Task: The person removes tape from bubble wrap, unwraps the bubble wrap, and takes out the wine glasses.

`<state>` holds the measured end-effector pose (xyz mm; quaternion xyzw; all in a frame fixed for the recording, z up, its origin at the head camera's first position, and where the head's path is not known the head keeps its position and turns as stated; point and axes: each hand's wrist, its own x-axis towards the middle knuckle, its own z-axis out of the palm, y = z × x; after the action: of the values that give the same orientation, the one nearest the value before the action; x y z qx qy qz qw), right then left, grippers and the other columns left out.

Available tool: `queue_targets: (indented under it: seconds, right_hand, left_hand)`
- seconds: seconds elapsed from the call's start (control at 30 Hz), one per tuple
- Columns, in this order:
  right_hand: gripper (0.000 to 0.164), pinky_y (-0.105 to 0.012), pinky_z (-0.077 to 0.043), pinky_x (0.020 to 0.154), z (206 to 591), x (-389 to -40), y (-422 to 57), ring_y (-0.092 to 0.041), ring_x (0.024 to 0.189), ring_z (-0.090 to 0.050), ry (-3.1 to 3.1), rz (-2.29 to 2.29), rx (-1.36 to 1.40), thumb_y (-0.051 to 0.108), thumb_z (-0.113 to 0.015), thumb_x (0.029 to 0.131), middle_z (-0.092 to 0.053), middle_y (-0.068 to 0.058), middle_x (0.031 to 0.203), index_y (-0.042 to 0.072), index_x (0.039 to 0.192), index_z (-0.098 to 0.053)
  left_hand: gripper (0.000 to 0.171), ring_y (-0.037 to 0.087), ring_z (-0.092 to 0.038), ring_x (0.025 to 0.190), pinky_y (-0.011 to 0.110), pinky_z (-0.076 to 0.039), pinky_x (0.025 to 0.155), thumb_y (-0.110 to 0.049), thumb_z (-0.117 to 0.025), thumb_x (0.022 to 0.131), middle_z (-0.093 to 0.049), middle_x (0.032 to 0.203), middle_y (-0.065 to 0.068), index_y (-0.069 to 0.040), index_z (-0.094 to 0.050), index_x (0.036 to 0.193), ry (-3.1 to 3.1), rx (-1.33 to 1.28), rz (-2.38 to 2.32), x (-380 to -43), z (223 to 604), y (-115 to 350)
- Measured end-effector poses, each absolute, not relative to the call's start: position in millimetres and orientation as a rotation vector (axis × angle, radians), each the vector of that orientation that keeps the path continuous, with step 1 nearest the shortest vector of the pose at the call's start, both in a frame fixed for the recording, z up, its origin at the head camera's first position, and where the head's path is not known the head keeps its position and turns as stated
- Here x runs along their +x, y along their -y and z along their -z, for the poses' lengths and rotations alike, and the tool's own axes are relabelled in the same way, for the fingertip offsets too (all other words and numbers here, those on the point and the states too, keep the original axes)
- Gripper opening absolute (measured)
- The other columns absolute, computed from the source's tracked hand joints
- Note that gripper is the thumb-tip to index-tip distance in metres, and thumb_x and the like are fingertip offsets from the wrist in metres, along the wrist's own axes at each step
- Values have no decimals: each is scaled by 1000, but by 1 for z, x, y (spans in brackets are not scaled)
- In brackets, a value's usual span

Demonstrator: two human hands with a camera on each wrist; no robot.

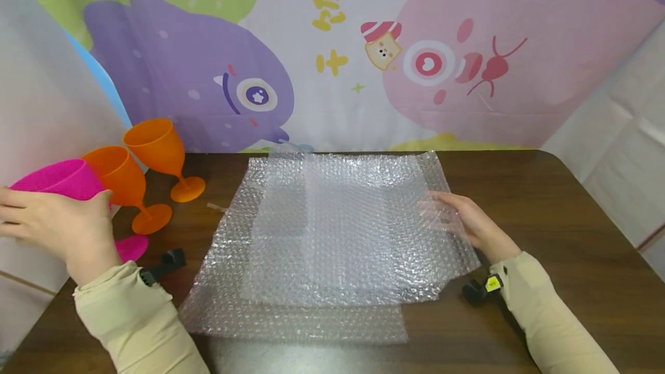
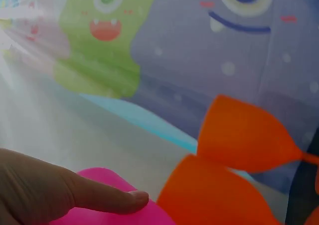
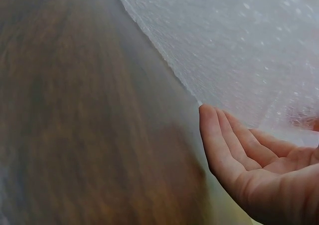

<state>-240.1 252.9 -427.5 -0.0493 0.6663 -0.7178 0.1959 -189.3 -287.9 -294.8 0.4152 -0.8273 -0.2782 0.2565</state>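
At the left table edge my left hand grips the bowl of a pink goblet. Its thumb lies along the pink bowl in the left wrist view. My right hand holds the right edge of the upper sheet of bubble wrap. Some of its fingers show faintly through the clear plastic, and one finger lies uncovered. The right wrist view shows the fingers against the sheet's edge. A second bubble wrap sheet lies beneath, sticking out toward the front and left.
Two orange goblets stand upright behind the pink one, a nearer one and a farther one. The dark wooden table runs back to a cartoon-printed curtain. A small clear scrap lies left of the wrap.
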Motion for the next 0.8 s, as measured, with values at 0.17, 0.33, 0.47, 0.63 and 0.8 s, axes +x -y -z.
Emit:
queue_targets:
  seconds: [0.17, 0.33, 0.47, 0.63, 0.8]
  right_hand:
    - [58, -30, -50, 85, 427, -239, -253, -10, 97, -62, -1866, 2003, -151, 30, -32, 100, -64, 10, 107, -6, 142, -14]
    - [59, -29, -50, 85, 427, -239, -252, -10, 96, -62, -1873, 1996, -148, 31, -33, 99, -64, 10, 107, -5, 142, -15]
    - [59, -29, -50, 84, 426, -239, -252, -10, 96, -62, -1870, 1999, -145, 31, -34, 99, -65, 10, 106, -5, 142, -15]
    - [59, -28, -50, 84, 424, -238, -252, -10, 95, -62, -1845, 2016, -140, 29, -33, 99, -65, 10, 105, -6, 142, -13]
    - [58, -28, -50, 83, 421, -236, -251, -10, 95, -62, -1822, 2027, -132, 28, -33, 99, -65, 9, 104, -7, 142, -13]
  left_hand:
    - [108, 40, 3, 135, 53, -2, 110, -39, -63, 79, 9, 149, 23, 4, 14, 141, 2364, 1177, 648, -188, 299, 298]
    - [111, 44, 2, 135, 53, -4, 109, -38, -65, 76, 8, 147, 27, 10, 14, 138, 2421, 1186, 680, -188, 304, 305]
    - [111, 47, 2, 134, 52, -3, 110, -36, -65, 77, 9, 146, 30, 13, 13, 137, 2401, 1185, 780, -189, 311, 311]
    - [111, 47, 0, 134, 48, -2, 111, -36, -65, 78, 12, 146, 31, 12, 15, 137, 2357, 1203, 874, -191, 318, 314]
    - [111, 47, 2, 134, 46, -3, 112, -37, -65, 79, 14, 146, 30, 11, 17, 137, 2368, 1226, 877, -193, 319, 313]
